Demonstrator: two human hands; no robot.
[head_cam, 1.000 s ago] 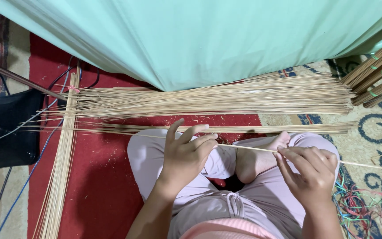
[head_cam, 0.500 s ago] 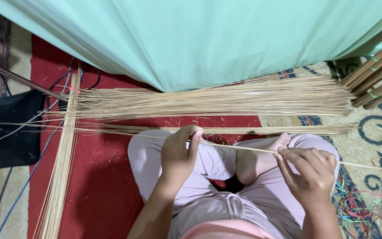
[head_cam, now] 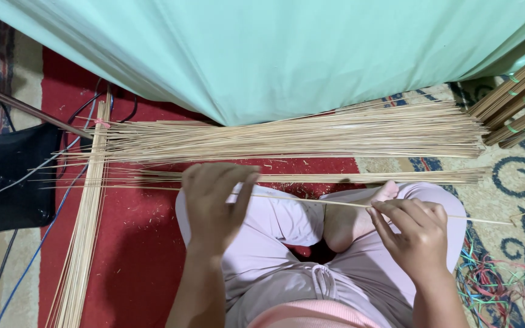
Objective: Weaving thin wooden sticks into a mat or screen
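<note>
L hand (head_cam: 215,203) now closed on stick (head_cam: 311,201), R hand (head_cam: 417,234) unchanged

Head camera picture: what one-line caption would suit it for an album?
Seated cross-legged, both hands hold one thin stick beside a spread pile of sticks.

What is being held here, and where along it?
One thin bamboo stick: left hand fingers grip near its middle, right hand fingers pinch it further toward its right end.

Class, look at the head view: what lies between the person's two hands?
One thin stick spans from left hand to right hand, crossing above the pale pink trousers and a bare foot.
</note>
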